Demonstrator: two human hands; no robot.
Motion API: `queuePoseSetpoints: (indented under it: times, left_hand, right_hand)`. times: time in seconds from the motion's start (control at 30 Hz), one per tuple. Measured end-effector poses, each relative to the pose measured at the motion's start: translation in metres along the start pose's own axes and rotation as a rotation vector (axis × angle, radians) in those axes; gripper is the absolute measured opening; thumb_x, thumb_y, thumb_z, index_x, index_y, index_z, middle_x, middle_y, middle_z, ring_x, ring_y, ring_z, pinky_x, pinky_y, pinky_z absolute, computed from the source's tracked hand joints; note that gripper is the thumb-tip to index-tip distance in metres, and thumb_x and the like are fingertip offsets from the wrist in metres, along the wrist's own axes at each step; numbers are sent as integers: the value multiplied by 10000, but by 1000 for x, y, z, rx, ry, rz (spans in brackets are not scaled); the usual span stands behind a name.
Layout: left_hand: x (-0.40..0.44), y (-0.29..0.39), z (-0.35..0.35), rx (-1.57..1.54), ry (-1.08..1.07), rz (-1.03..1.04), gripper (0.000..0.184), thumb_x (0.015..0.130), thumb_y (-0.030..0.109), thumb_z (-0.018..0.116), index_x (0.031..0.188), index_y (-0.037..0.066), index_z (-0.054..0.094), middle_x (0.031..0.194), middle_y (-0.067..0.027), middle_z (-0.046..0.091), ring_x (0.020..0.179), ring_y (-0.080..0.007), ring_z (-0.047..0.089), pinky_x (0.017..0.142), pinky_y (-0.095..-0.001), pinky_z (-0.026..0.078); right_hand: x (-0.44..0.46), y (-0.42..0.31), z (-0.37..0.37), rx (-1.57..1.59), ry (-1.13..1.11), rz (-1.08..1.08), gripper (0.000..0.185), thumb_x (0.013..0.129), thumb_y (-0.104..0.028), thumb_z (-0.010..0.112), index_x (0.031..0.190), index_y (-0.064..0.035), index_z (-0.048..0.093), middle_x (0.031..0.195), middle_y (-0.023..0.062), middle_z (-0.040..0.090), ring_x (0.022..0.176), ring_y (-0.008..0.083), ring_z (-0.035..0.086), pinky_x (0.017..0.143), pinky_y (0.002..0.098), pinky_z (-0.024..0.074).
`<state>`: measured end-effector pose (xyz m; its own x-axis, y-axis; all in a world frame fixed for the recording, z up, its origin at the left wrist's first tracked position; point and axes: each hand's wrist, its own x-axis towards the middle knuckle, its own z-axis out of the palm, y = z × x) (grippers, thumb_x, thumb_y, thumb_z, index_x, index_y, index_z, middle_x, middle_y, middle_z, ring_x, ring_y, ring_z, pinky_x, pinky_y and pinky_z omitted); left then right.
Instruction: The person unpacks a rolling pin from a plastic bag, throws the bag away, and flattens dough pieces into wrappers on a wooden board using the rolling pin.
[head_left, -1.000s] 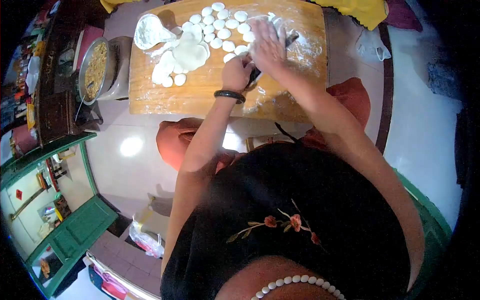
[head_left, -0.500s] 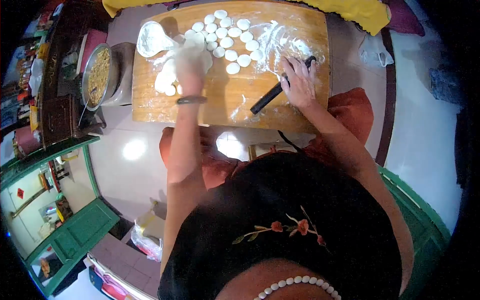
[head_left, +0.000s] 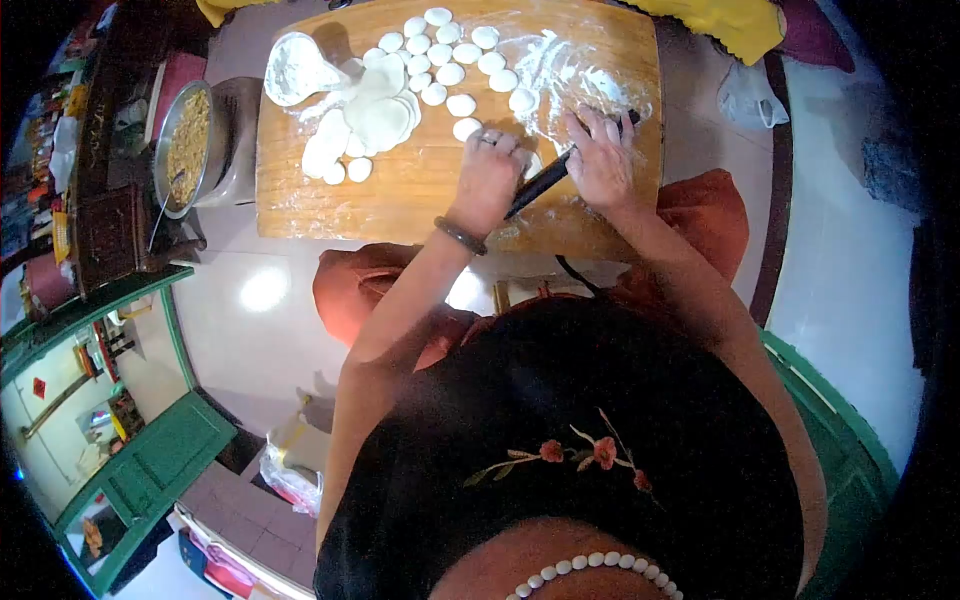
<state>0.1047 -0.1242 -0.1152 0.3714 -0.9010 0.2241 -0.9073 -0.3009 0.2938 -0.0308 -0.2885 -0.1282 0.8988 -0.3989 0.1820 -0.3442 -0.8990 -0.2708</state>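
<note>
Two bare hands over the right front of a floured wooden board (head_left: 400,195), with only a narrow strip of wood between the lower end of a rolling pin (head_left: 544,181) and the near edge. Near the right edge, the pin's upper end, just past the fingers of the right hand (head_left: 600,150). Between the left hand (head_left: 490,170) and the overlapping thin wrappers (head_left: 380,115), a broad run of plain wood; beyond the right hand, streaks of loose flour (head_left: 600,84) toward the far side. Close by the near edge, rust-coloured trouser legs (head_left: 705,215). Just off the left edge, a metal bowl (head_left: 206,172) of chopped filling (head_left: 187,138).

Over the pin's upper part, touching it, the right hand with fingers spread and lightly bent. Beside the lower part, the left hand with fingers curled in and undersides hidden; cannot tell of any hold on pin or dough.

Dark, nearly black, slim and straight, slanting up to the right: the pin. Along its left side, between the hands, a pale dough piece (head_left: 532,164), partly covered by the left hand. Farther up the board, a scatter of small, round, white dough discs (head_left: 450,74); at far left, a white scoop (head_left: 297,70) beside the wrappers.
</note>
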Motion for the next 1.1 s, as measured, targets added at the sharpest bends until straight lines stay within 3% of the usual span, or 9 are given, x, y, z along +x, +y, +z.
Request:
queuePoseSetpoints:
  times: [0.2,0.3,0.47,0.6,0.73,0.83,1.0,1.03,1.1]
  left_hand:
    - [2,12,6,-535,56,-302,114,812,75,670,873,-9,623,925,-201,646,908,-424,607,777,-488,479]
    - [10,-1,8,-614,-110,-447,125,821,94,677,849,-19,633,848,-226,655,843,-425,625,750,-500,488]
    - [6,-8,3,-396,-151,-381,184,850,150,685,792,-22,648,793,-233,662,783,-426,640,704,-484,500]
    - [-3,5,-13,-851,-141,-738,232,873,188,664,773,-19,634,751,-219,648,772,-422,636,705,-499,496]
    - [0,11,4,-383,-39,-396,270,889,231,633,767,-9,654,736,-227,638,782,-429,632,718,-508,496]
    - [16,-10,10,-333,-77,-344,267,882,234,650,799,-18,671,738,-225,661,722,-405,651,660,-471,499]
    - [2,-12,-2,-589,-3,-426,206,820,172,736,821,-27,681,708,-182,671,609,-276,644,600,-377,499]
    - [-1,-5,-15,-713,-125,-635,152,808,106,698,864,-24,644,729,-189,647,690,-358,647,639,-424,503]
    - [-10,5,-5,-924,-103,-739,171,802,112,695,896,-23,648,764,-190,665,740,-366,657,667,-433,509]
  right_hand:
    - [42,-21,16,-38,46,12,660,830,-103,551,1462,-4,391,1477,208,414,1350,360,390,1153,486,254]
    - [64,-29,31,-38,134,-31,657,853,-132,540,1478,-17,375,1539,206,360,1410,363,335,1170,488,236]
    - [49,-31,19,0,59,-25,643,922,-181,546,1515,-47,337,1577,186,322,1438,335,334,1177,471,240]
    - [12,-15,11,-39,-58,46,633,908,-135,522,1504,-8,349,1574,194,334,1439,334,337,1181,472,226]
    - [46,-27,22,-52,-8,2,631,909,-162,510,1498,-9,342,1551,198,368,1437,333,343,1195,485,188]
    - [67,-39,26,-122,-10,23,608,933,-185,455,1504,-13,336,1560,177,366,1449,314,334,1217,481,116]
    - [22,-24,12,-52,-62,14,613,899,-66,426,1494,50,334,1582,208,314,1482,319,276,1229,442,112]
    - [13,-22,12,-95,-74,40,618,887,-68,444,1482,66,348,1578,217,315,1474,325,288,1227,442,126]
    - [14,-21,14,-77,-61,19,624,877,-82,470,1472,70,362,1576,216,318,1464,327,303,1220,447,142]
